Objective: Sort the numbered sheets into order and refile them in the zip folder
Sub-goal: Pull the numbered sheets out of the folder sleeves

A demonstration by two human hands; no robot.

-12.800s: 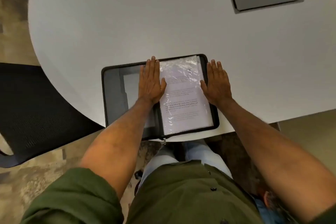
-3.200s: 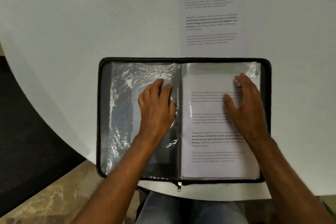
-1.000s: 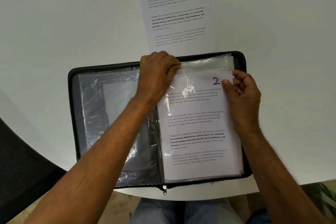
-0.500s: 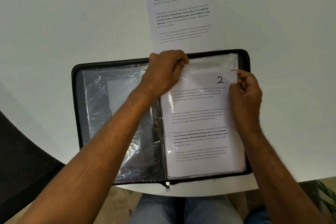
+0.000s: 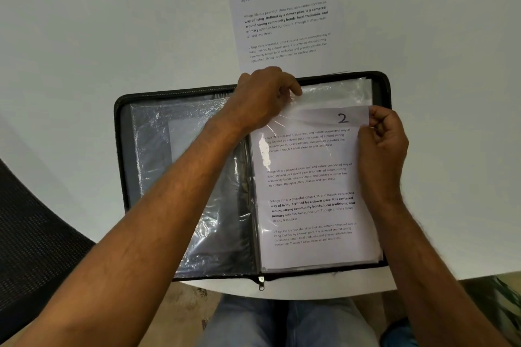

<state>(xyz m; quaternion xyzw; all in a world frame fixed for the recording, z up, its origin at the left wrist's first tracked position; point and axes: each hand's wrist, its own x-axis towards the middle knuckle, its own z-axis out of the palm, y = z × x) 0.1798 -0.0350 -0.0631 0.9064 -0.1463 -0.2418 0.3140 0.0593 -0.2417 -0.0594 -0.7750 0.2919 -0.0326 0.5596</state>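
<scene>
Left hand (image 5: 263, 96) pinches the clear sleeve (image 5: 335, 93) top edge; right hand (image 5: 382, 144) pinches sheet 2 (image 5: 310, 191) at its top right corner, inside the open zip folder (image 5: 124, 149) at the surface's (image 5: 112, 36) near edge.

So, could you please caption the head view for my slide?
Left hand holds a sleeve open while right hand pinches sheet 2 in the folder.

The loose sheet (image 5: 284, 14) on the table ran off the top edge, so its number was out of view. The left hand (image 5: 263, 98) covered the top left corner of the sheet marked 2 (image 5: 310, 186), whose small print was partly washed out by glare
</scene>
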